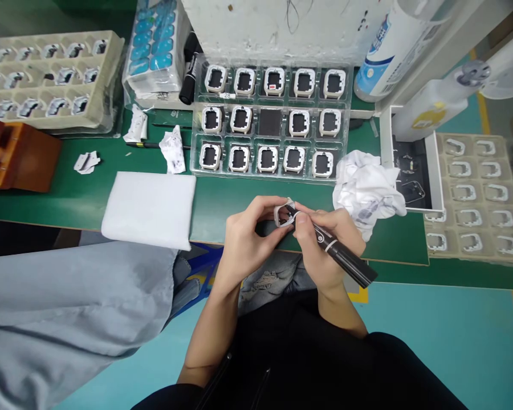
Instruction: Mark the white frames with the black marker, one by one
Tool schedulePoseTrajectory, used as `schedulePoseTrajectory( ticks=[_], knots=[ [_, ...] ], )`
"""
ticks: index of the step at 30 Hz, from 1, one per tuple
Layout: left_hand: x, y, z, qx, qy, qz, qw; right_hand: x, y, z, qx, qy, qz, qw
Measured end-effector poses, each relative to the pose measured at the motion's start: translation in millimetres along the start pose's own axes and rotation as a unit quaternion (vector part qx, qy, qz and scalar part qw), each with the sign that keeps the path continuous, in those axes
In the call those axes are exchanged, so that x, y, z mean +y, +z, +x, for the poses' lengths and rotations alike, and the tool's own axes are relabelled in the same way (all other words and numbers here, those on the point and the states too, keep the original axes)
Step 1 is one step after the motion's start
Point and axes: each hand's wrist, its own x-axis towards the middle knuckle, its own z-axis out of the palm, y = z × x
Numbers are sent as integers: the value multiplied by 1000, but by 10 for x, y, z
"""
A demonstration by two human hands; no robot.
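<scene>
My left hand is closed round a small white square frame, held up over the table's front edge. My right hand grips a thick black marker pen, its tip touching the inside of the frame. Just beyond my hands lies a clear plastic tray with three rows of the same white frames; one middle cell holds only a dark square. A crumpled white cloth with dark smudges sits right of my hands.
A white foam pad lies at the left on the green mat. Beige trays of parts stand at far left and far right. A second black marker, paper scraps, an orange block, a white bottle. A grey-sleeved person at left.
</scene>
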Motion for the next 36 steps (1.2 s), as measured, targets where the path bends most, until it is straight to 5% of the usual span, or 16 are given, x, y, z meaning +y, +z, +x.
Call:
schedulePoseTrajectory(
  ticks=[36],
  knots=[
    [-2,-51,14,-23,-35,-41,998,12,-54,-13,-24,9,9,1000]
  ],
)
